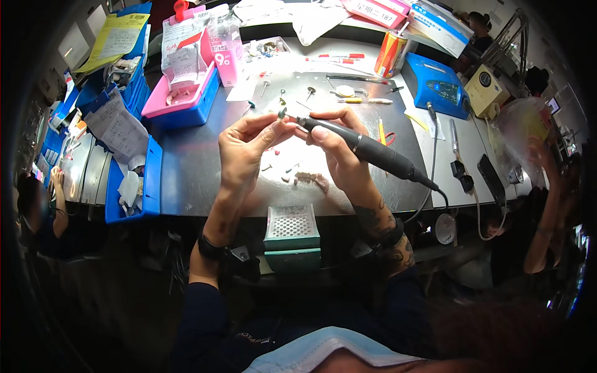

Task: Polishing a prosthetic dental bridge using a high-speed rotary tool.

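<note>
My right hand [341,146] is wrapped around a black rotary handpiece [385,158], whose nose points left and whose cord trails off to the right. Close to that nose, the thumb and fingertips of my left hand [244,149] are pinched together at a small piece with a dark green tip [282,114]. Fingers partly cover it, so I cannot tell whether it sits in the handpiece. On the metal bench below lies a pinkish, tooth-like arch [313,179] among several small bits. Beyond my hands are loose rotary burs [311,92].
A blue control unit [436,86] stands at the right, with a drink can [390,56] beside it. Pens [357,79] lie across the back. At left are a pink tray [155,107] and a blue bin [151,180]. A perforated drawer [291,225] juts toward me. Other people sit at both sides.
</note>
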Motion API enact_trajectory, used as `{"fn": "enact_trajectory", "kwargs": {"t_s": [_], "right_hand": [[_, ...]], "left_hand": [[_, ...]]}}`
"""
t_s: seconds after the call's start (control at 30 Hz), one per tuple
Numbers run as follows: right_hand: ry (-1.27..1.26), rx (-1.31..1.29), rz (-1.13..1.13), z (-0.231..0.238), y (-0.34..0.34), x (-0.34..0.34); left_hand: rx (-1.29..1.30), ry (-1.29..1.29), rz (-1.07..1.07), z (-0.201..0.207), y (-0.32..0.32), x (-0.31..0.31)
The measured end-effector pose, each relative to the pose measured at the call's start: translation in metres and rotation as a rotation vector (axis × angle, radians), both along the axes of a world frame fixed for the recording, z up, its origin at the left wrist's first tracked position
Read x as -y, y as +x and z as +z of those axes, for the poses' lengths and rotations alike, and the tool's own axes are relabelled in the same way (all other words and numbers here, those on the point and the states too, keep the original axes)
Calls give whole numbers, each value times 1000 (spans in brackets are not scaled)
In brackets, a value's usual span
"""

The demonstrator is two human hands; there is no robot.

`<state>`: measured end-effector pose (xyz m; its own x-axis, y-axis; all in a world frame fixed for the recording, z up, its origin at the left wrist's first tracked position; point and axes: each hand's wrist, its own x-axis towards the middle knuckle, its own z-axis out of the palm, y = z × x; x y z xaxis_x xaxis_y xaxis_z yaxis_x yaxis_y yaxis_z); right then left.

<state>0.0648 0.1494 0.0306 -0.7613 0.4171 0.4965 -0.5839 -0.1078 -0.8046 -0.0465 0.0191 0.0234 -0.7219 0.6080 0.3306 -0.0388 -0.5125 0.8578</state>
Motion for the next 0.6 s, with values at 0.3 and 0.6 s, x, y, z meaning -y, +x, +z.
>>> {"fn": "enact_trajectory", "kwargs": {"t_s": [0.3, 0.6], "right_hand": [[-40, -34, 3, -1, 0, 2], [124, -6, -122, 0, 5, -2]], "left_hand": [[41, 48, -80, -3, 0, -1], [48, -16, -58, 2, 5, -6]]}}
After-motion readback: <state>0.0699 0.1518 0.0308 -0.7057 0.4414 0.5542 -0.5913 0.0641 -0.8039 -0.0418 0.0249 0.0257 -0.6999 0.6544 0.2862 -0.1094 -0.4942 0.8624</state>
